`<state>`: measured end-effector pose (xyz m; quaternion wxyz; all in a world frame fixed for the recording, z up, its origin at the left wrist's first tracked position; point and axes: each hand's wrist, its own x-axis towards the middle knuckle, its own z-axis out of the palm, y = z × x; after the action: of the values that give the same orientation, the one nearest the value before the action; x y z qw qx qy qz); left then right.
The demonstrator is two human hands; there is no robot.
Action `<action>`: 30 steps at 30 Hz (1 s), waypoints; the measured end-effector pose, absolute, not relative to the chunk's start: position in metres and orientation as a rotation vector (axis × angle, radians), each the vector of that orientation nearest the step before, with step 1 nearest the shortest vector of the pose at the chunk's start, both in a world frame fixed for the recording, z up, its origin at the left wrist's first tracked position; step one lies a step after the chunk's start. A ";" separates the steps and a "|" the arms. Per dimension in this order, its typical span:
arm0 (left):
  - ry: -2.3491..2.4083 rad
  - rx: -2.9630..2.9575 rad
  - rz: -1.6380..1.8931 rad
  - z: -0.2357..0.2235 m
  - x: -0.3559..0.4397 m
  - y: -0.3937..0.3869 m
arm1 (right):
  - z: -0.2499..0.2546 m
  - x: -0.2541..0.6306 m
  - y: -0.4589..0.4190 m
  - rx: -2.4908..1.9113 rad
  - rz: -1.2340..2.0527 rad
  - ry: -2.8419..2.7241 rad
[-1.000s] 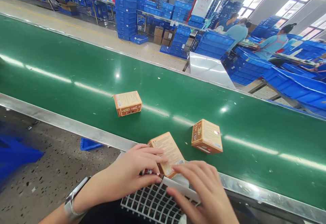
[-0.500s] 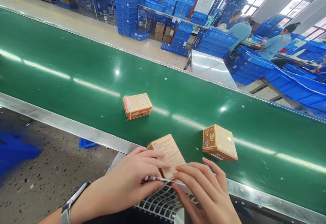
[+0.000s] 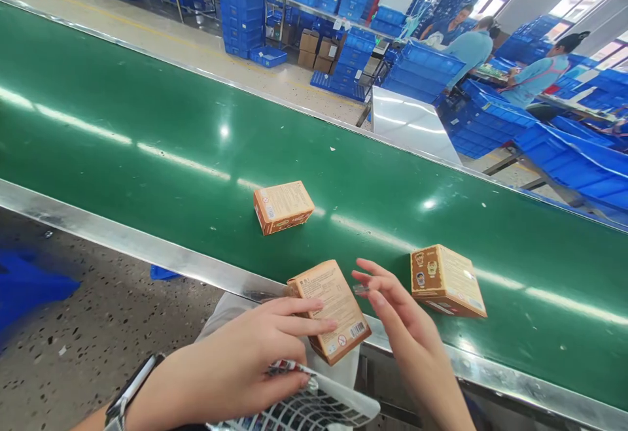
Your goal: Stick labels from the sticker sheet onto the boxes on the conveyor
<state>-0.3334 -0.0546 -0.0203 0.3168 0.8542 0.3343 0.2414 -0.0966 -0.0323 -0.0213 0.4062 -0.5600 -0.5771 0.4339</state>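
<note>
I have the near metal rim [image 3: 122, 237] running slanting below the green belt [image 3: 122, 182], and the brown box [image 3: 338, 307] lies over this rim, its lower end passing beyond it on my side. The left hand [image 3: 250, 365] has two fingers flat on the printed face of this box, while its thumb presses the gridded sheet [image 3: 348, 401] against the bent fingers, so it is grasping the sheet. The right hand [image 3: 405, 323] pinches a small clear piece [image 3: 361, 289] at the fingertips (very thin, I cannot read what is on it), just beside the right edge of the brown box.

For moving I find a narrow gap between that edge and the right fingers; the right box [image 3: 449, 280] sits near behind this hand and limits it outward. Behind the brown box, belt surface separates it from the back box [image 3: 284, 207], and more belt extends to the far side.

Compared with half a second before, my right hand has left the sheet and is higher, both other boxes are further to the right, and the left hand remains almost in its place
</note>
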 end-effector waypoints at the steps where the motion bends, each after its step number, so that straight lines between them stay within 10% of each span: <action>1: 0.866 2.225 0.622 -0.021 -0.334 -0.054 | -0.026 -0.101 -0.029 -1.431 1.188 -1.360; 30: 0.726 1.964 0.589 -0.009 -0.330 -0.044 | -0.046 -0.127 -0.049 -1.622 1.007 -1.306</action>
<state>-0.3297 -0.0437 -0.0094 0.4646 0.7995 0.2956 0.2400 -0.1273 -0.0489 -0.0456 0.4026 -0.6420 -0.5167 0.3984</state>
